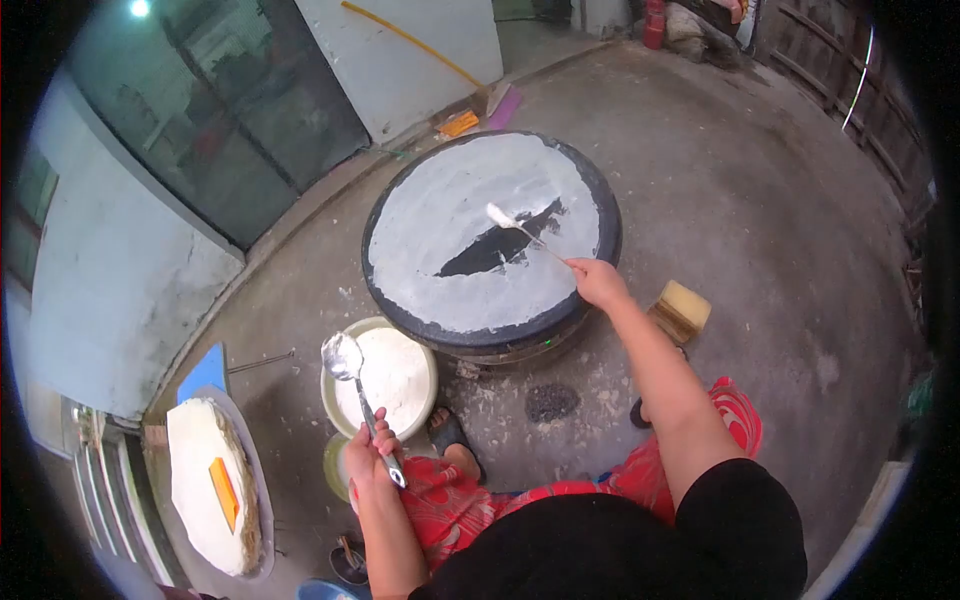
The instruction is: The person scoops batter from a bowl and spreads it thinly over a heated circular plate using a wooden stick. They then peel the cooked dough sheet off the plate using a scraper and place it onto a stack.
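Observation:
My left hand [370,452] is closed around the handle of a large metal spoon [342,358]. The spoon's white-smeared bowl is over a pale basin [432,372] of white powder or batter. Farther forward, my right hand [598,283] grips a thin-handled tool [535,238] whose tip is coated in white paste; the tip's shape is hidden. That tip is over a round black griddle [609,225], touching or just above it. A white layer [450,200] covers most of the griddle, with a dark bare strip across the middle.
At the left, a stack of thin white sheets [200,490] bears an orange scraper [225,492]. A yellow block [682,308] is on the concrete floor right of the griddle. Behind it are a yellow-handled broom [420,45] and a purple dustpan [505,106] by the wall.

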